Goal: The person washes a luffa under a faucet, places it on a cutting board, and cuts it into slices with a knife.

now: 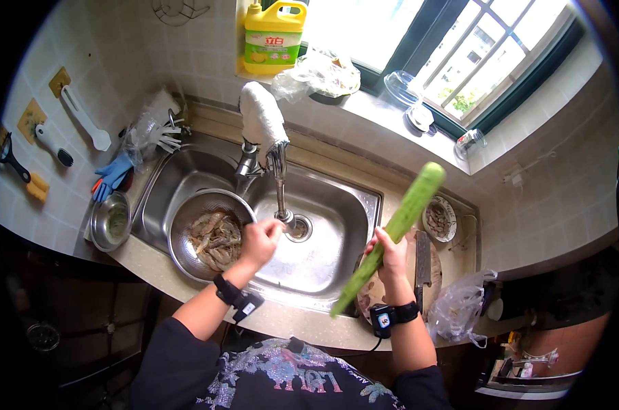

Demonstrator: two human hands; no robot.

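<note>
My right hand (pixel 389 258) is wrapped round a long, pale green gourd (pixel 415 199), held on a slant over the right rim of the sink (pixel 323 270). Its thick end points up and away, its thin tip towards me. My left hand (pixel 260 244) is closed, with its fingertips at the lower end of the faucet nozzle (pixel 280 195). Just left of that hand, a metal colander (pixel 176 229) with raw shrimp (pixel 217 239) rests over the sink's divider. White cloth (pixel 260 113) covers the top of the faucet.
A cleaver (pixel 423 263) lies on the round wooden cutting board (pixel 410 283) at right, with a bowl of meat pieces (pixel 440 219) behind it. Nearby is a clear plastic bag (pixel 459 307). A metal bowl (pixel 111 222) stands far left. Yellow detergent jug (pixel 274 41) on the sill.
</note>
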